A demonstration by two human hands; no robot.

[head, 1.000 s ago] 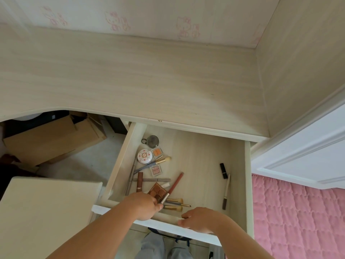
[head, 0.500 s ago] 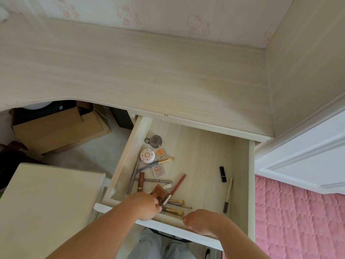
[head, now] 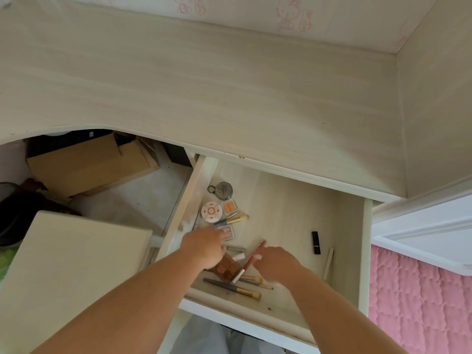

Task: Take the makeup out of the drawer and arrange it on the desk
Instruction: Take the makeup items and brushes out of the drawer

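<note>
The drawer (head: 365, 251) stands open under the pale wood desk (head: 204, 98). Inside lie a round grey compact (head: 222, 190), a white patterned compact (head: 211, 212), an orange blush (head: 230, 206), a gold-handled brush (head: 236, 219), a pink palette (head: 228, 232), a brown eyeshadow palette (head: 226, 270), a pink-red tube (head: 252, 258), a black lipstick (head: 316, 242), a cream pencil (head: 328, 263) and brushes (head: 237, 290) at the front. My left hand (head: 204, 247) is over the left-side items, its fingers blurred and hidden. My right hand (head: 277, 263) reaches left, fingertips at the pink-red tube.
Cardboard boxes (head: 84, 164) sit on the floor under the desk. A cream stool top (head: 63, 264) is at the left beside the drawer. A tall wood panel (head: 434, 98) bounds the desk on the right, with a white door (head: 421, 226) and pink quilt (head: 421, 302) below it.
Both hands have left the drawer's front edge and moved deeper into the drawer, the left over the pencils and palettes, the right to the pink-red tube.
</note>
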